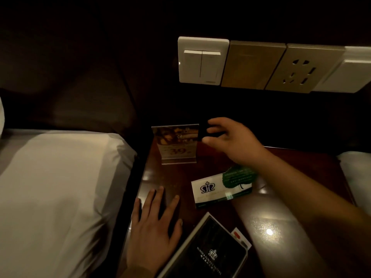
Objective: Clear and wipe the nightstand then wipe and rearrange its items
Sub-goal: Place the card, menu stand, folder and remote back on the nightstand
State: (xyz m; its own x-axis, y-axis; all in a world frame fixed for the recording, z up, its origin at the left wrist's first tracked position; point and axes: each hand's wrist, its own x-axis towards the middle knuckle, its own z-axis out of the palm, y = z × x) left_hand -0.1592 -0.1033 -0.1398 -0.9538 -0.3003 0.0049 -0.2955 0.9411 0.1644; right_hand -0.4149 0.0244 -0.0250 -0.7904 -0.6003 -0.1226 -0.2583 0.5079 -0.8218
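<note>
The dark glossy wooden nightstand [210,169] carries several items. A clear acrylic sign holder [176,145] with a printed card stands upright at its back left. My right hand [234,141] hovers at the holder's right edge, thumb and fingers spread apart and holding nothing. My left hand [154,223] lies flat on the front left of the top, fingers straight and spread. A white card with a crest logo [208,191] lies in the middle, and a green leaf-shaped card [239,176] rests partly on it. A black hotel folder [206,251] lies at the front edge.
A white bed pillow [56,187] fills the left, close against the nightstand. White bedding [357,177] shows at the right edge. On the wall above are a white double switch [201,61], a blank plate and a socket [303,71]. A small red and white item [242,239] sticks out from under the folder.
</note>
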